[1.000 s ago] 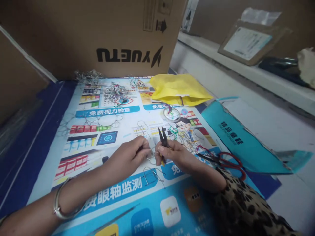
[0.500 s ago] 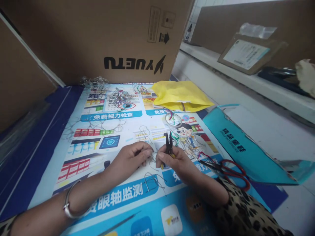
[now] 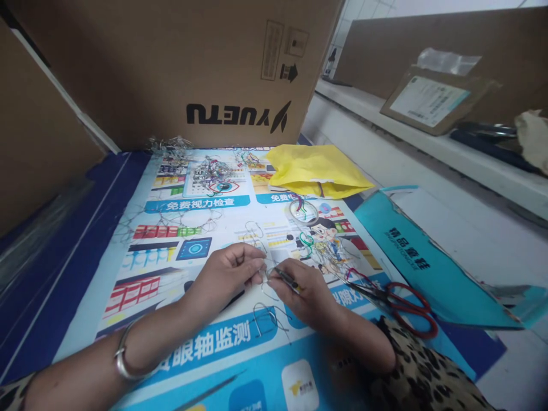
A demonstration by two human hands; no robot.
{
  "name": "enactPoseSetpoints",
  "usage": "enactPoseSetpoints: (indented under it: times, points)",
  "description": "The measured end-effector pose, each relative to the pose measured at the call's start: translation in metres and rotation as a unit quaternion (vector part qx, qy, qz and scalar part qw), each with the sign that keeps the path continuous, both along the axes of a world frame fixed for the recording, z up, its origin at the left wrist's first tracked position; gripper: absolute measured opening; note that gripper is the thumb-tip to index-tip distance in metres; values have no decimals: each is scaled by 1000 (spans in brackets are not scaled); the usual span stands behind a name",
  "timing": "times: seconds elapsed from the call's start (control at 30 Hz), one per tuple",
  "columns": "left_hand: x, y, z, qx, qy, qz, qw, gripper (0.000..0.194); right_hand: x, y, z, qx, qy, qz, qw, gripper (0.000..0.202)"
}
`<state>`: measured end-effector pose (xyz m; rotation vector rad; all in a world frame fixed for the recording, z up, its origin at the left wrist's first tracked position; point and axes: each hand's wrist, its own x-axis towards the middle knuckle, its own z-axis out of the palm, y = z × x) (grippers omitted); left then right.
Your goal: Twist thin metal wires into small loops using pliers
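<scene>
My left hand point(image 3: 231, 275) is closed, thumb and forefinger pinching a thin wire point(image 3: 264, 274) over the printed sheet. In my right hand point(image 3: 309, 292) I grip small pliers point(image 3: 287, 278) with dark jaws and a yellowish handle. The jaws point left toward the wire at my left fingertips; whether they bite on it is too small to tell. Bent wire pieces point(image 3: 269, 321) lie on the sheet just below my hands. More loose wire point(image 3: 253, 229) rests beyond them. A tangle of wires, some coloured point(image 3: 327, 251), lies right of my right hand.
Red-handled scissors point(image 3: 413, 308) lie at the right beside a teal cardboard piece point(image 3: 398, 251). Farther back are a yellow bag point(image 3: 321, 165), a clear ring point(image 3: 291, 214) and a wire heap point(image 3: 214, 171). A big cardboard box point(image 3: 171, 63) stands behind, a ledge point(image 3: 355, 100) at right.
The pliers have turned from pointing up and away to pointing left at the wire. My right hand has rolled over with them. My left hand keeps its pinch.
</scene>
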<state>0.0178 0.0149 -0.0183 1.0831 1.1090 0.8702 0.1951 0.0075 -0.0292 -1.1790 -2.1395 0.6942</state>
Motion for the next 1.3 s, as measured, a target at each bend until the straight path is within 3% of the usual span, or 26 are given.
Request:
enactPoseSetpoints:
  times: [0.17, 0.33, 0.77, 0.9, 1.07, 1.17, 1.3]
  points:
    - [-3, 2, 7, 54, 73, 12, 996, 14, 4, 2, 8, -96, 58, -75, 991, 17]
    - [-5, 2, 7, 88, 119, -33, 988, 16, 5, 5, 9, -97, 61, -108, 988, 14]
    - [-3, -1, 2, 106, 136, -70, 983, 19, -1, 6, 1, -109, 33, -82, 990, 13]
    - [-6, 0, 2, 202, 224, -26, 953, 19, 2, 3, 8, -141, 40, -45, 988, 21]
    - [-11, -3, 4, 366, 308, 45, 877, 14, 9, -3, 19, -179, 31, 1, 983, 37]
    - [-13, -6, 4, 406, 329, 65, 850, 12, 10, -5, 19, -190, 12, 9, 982, 42]
    - [-14, -8, 3, 405, 337, 98, 844, 10, 8, -5, 16, -184, -14, -3, 983, 44]
